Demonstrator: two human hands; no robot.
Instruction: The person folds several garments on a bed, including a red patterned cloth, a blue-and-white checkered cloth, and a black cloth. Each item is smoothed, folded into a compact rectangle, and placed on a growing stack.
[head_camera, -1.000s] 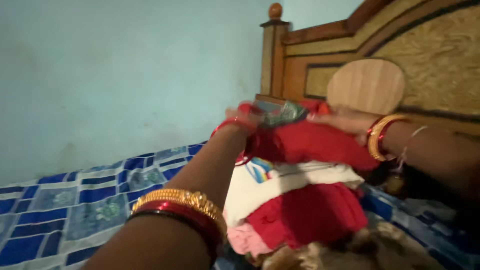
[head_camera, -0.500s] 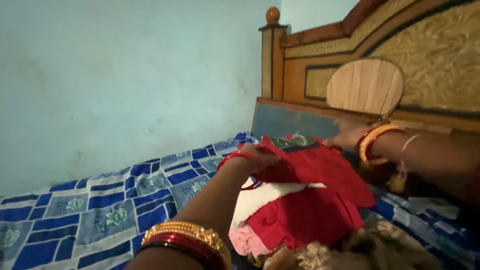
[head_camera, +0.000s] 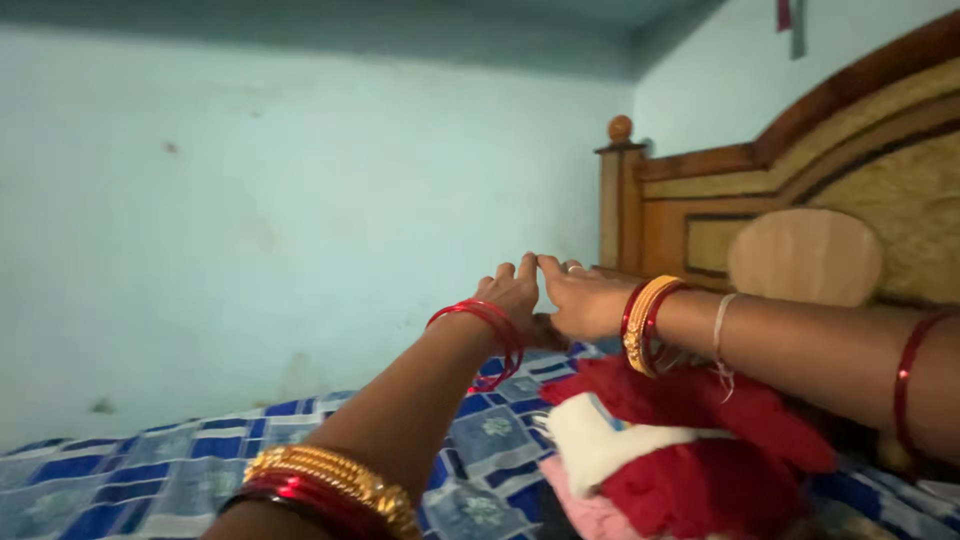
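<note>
My left hand (head_camera: 513, 297) and my right hand (head_camera: 583, 298) are raised side by side, fingertips touching, in front of the pale blue wall near the bedpost. Nothing shows in my right hand, whose fingers lie stretched out flat. My left hand is seen from the back with curled fingers, so its palm is hidden. Both wrists wear red and gold bangles. Below my right forearm lies a pile of folded clothes (head_camera: 660, 450), red on top, with white and pink layers beneath. The pile rests on a blue patterned bedsheet (head_camera: 150, 475).
A carved wooden headboard (head_camera: 850, 170) with a round-topped post (head_camera: 619, 190) and a pale oval panel (head_camera: 805, 257) stands at the right. The pale blue wall (head_camera: 250, 220) runs behind the bed on the left.
Both hands have let go of the red garment, now on the pile, and risen to meet near the bedpost. The view has tilted upward.
</note>
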